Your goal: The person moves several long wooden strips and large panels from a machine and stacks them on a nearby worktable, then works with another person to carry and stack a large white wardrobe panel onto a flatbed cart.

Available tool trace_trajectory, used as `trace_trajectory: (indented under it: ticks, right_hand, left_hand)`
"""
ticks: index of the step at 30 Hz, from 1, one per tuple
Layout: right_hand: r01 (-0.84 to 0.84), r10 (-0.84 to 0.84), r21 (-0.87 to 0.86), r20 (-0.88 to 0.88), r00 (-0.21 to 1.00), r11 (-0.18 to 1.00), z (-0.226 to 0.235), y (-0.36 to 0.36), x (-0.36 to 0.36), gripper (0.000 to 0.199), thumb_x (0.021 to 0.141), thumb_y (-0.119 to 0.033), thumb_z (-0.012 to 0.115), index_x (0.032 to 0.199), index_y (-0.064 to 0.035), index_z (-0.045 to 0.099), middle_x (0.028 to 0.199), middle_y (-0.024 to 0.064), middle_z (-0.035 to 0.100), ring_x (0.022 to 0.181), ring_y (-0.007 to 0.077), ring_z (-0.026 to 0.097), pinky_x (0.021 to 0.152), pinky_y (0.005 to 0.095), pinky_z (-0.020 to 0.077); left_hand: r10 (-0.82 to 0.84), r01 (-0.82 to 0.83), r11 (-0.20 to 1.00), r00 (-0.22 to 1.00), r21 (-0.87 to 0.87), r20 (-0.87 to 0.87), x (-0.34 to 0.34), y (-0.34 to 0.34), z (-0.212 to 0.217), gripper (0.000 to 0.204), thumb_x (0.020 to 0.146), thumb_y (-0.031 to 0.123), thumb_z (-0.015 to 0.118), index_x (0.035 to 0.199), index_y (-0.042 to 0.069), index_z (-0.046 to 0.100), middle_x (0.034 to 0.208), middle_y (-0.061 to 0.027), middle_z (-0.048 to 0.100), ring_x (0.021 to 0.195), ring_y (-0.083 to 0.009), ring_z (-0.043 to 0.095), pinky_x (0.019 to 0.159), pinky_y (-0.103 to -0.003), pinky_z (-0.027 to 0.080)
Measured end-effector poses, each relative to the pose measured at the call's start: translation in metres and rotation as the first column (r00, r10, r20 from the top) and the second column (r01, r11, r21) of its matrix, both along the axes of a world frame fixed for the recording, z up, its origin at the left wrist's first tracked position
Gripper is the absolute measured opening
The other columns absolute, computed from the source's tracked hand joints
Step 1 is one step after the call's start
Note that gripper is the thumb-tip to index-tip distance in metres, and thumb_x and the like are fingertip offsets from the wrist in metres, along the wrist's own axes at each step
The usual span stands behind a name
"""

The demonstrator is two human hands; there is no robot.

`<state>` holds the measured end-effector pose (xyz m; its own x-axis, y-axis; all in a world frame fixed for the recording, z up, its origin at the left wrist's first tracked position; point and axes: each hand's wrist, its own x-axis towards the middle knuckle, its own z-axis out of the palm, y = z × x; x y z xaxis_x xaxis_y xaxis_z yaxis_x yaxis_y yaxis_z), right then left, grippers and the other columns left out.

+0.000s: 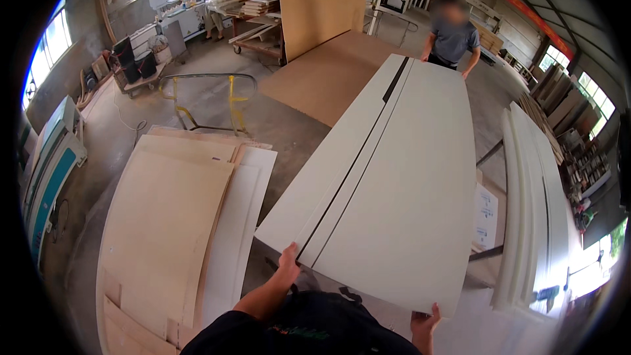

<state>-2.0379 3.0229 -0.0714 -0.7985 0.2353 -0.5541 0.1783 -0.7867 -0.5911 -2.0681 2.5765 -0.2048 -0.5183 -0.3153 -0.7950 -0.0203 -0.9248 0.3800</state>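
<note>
Head cam only here, looking down over a big white panel point(394, 177) with a dark slot cut lengthwise down it. Left hand point(288, 264) is clamped on the near edge, right about where that slot ends, thumb on top. Right hand point(426, 321) grips the near right corner, fingers curled up over the edge. So both hands are closed on the same short end, set well apart across its width. Panel runs straight away from the person, long axis pointing forward, slightly off to the right, and the far end is held by a co-worker point(452, 38) in a grey shirt. Left hand sits a bit further forward than the right.

Around it: stack of pale plywood sheets point(164, 223) on the floor to the left, more white boards point(532, 204) stacked along the right, brown fibreboard sheet point(328, 72) lying further up, yellow-handled cart frame point(207, 98) beyond the plywood.
</note>
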Motion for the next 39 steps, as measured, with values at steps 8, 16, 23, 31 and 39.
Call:
trace_trajectory:
  ticks: [8, 16, 23, 31, 39]
  right_hand:
    - [0.018, -0.029, 0.124, 0.093, 0.995, 0.992, 0.037, -0.117, -0.223, 0.048, 0.072, -0.026, 0.065, 0.116, -0.0129, 0.050, 0.110, 0.0058, 0.057, 0.101, 0.0248, 0.056, 0.082, 0.0408, 0.0508]
    - [0.163, -0.166, 0.080, 0.029, 0.986, 0.983, -0.007, -0.162, -0.451, 0.046, 0.074, -0.028, 0.064, 0.114, -0.0130, 0.052, 0.104, 0.0037, 0.059, 0.098, 0.0238, 0.056, 0.078, 0.0380, 0.0491]
    - [0.103, -0.111, 0.060, 0.162, 0.980, 0.993, -0.021, -0.239, -0.603, 0.044, 0.075, -0.025, 0.064, 0.115, -0.0125, 0.052, 0.105, 0.0035, 0.059, 0.098, 0.0232, 0.057, 0.080, 0.0384, 0.0483]
    - [0.102, -0.119, 0.081, 0.260, 0.958, 0.992, -0.057, -0.350, -0.763, 0.048, 0.075, -0.031, 0.065, 0.117, -0.0127, 0.051, 0.112, 0.0035, 0.057, 0.105, 0.0253, 0.052, 0.090, 0.0426, 0.0429]
    - [0.143, -0.194, 0.147, 0.445, 0.874, 0.979, -0.115, -0.495, -0.873, 0.055, 0.074, -0.041, 0.067, 0.119, -0.0149, 0.049, 0.116, 0.0019, 0.054, 0.106, 0.0240, 0.050, 0.086, 0.0396, 0.0435]
  left_hand:
    - [0.018, -0.018, 1.000, 0.976, -0.003, 0.215, -0.248, -0.097, 0.006, 0.034, 0.082, 0.021, 0.065, 0.107, 0.000, 0.054, 0.096, -0.0117, 0.059, 0.082, -0.0274, 0.060, 0.065, -0.043, 0.050]
    - [-0.003, 0.016, 0.998, 0.981, -0.065, 0.193, -0.477, -0.188, -0.016, 0.038, 0.080, 0.018, 0.066, 0.111, 0.001, 0.052, 0.098, -0.0098, 0.058, 0.086, -0.0255, 0.059, 0.067, -0.042, 0.051]
    - [0.018, -0.015, 1.000, 0.985, -0.018, 0.169, -0.630, -0.249, -0.060, 0.032, 0.081, 0.018, 0.064, 0.107, 0.004, 0.055, 0.097, -0.0086, 0.057, 0.085, -0.0250, 0.059, 0.069, -0.042, 0.052]
    - [-0.084, 0.073, 0.996, 0.973, 0.055, 0.213, -0.814, -0.359, -0.124, 0.031, 0.082, 0.023, 0.066, 0.103, 0.005, 0.054, 0.094, -0.0089, 0.058, 0.082, -0.0240, 0.058, 0.060, -0.038, 0.050]
    - [-0.232, 0.234, 0.972, 0.934, 0.023, 0.273, -0.926, -0.483, -0.215, 0.029, 0.083, 0.036, 0.062, 0.094, 0.010, 0.056, 0.074, -0.0019, 0.058, 0.045, -0.0114, 0.044, 0.034, -0.025, 0.026]
